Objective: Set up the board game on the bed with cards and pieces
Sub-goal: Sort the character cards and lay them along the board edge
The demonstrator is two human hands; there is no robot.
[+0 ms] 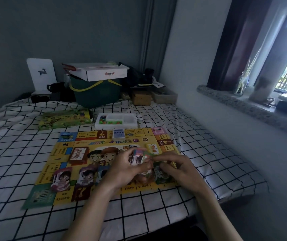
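Note:
A yellow game board [66, 150] lies flat on the checked bedsheet. My left hand [123, 169] grips a stack of small cards [136, 157] over the board's middle. My right hand [175, 167] pinches a card at the stack's right edge, above a green card pile [160, 174]. Card piles lie on the board: a brown one [78, 155], a blue one [119, 133], a yellow one [152, 147], and character card piles [61, 179], [87, 174] near the front. A white tray of coloured pieces [115, 120] stands behind the board.
The green game box [64, 119] lies at the back left of the bed. A dark green bin [95, 93] topped by a white carton, a white stand and small boxes crowd the bed's head. A stone window sill [235, 101] runs along the right wall.

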